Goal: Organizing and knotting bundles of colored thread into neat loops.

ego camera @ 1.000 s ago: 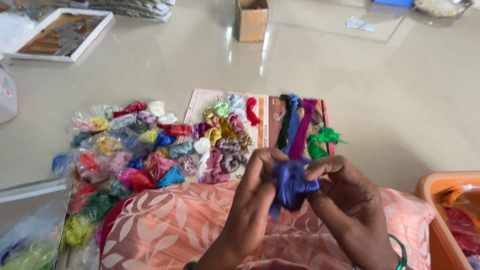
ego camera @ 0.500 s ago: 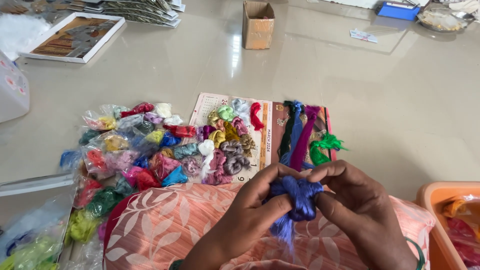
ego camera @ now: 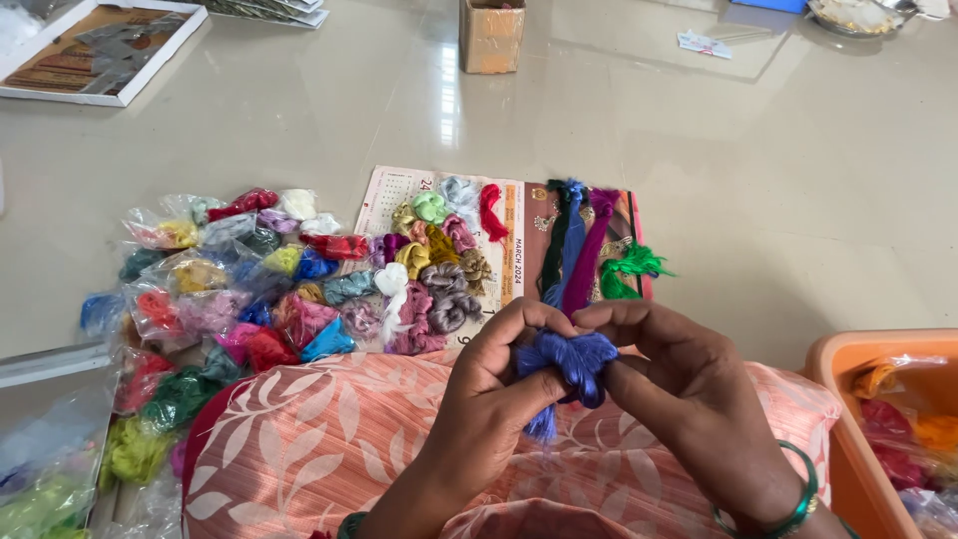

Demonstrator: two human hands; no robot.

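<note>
Since earlier, both the left hand [ego camera: 489, 384] and right hand [ego camera: 679, 384] have risen slightly, pinching the blue thread bundle [ego camera: 567, 361].

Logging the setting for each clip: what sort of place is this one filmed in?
Probably a home floor used for thread craft. The glossy beige tiled floor holds a spread of small multicoloured silk-thread bundles, many in clear packets, and both hands work a blue thread bundle over a peach floral cushion.

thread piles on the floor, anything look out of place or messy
Nothing damaged or spilled. Small odd points: a bright green skein lies frayed at the calendar's right edge, apart from the knotted bundles. Both hands hold a blue skein, its tail hanging loose.
</note>
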